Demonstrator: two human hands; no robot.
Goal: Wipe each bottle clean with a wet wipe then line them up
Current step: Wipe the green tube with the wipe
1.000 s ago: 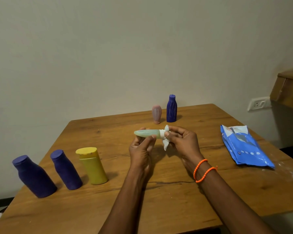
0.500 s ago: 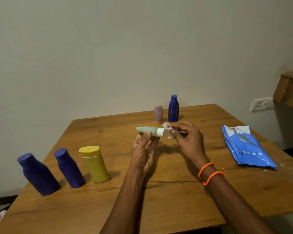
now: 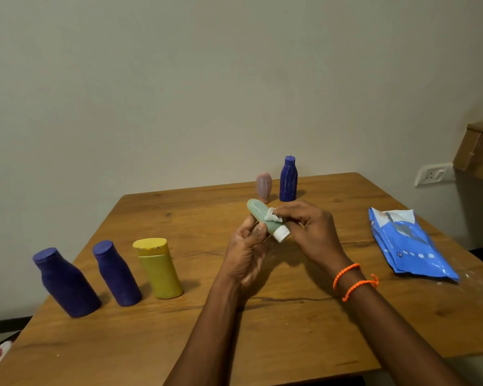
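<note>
Green bottle: I see the pale green bottle (image 3: 260, 216) held up above the wooden table (image 3: 262, 324), tilted, its rounded end toward the far left and its white cap (image 3: 281, 234) pointing down toward me and to the right.
Left hand: my view has the left hand (image 3: 244, 256) below and to the left of the bottle, palm up, thumb and fingers curled around its lower side — a loose pinch near the middle of the body.
Right hand: the right hand (image 3: 308, 234) sits just right of the bottle, fingers bent, pinching a bunched white wet wipe (image 3: 273, 217) and pressing it against the bottle's upper side just above the cap.
Wrist: two orange bands (image 3: 354, 281) circle the right wrist.
Near-left row: a large blue bottle (image 3: 66, 282), a smaller blue bottle (image 3: 117, 273) and a yellow bottle (image 3: 158, 267) stand side by side near the table's left edge, well apart from both hands.
Far side: a pink bottle (image 3: 263, 187) and a ribbed blue bottle (image 3: 288, 179) stand upright just beyond the held bottle, close to each other.
Right side: a blue wipe pack (image 3: 410, 246) lies flat on the table — apart from the right hand, toward the right edge.
</note>
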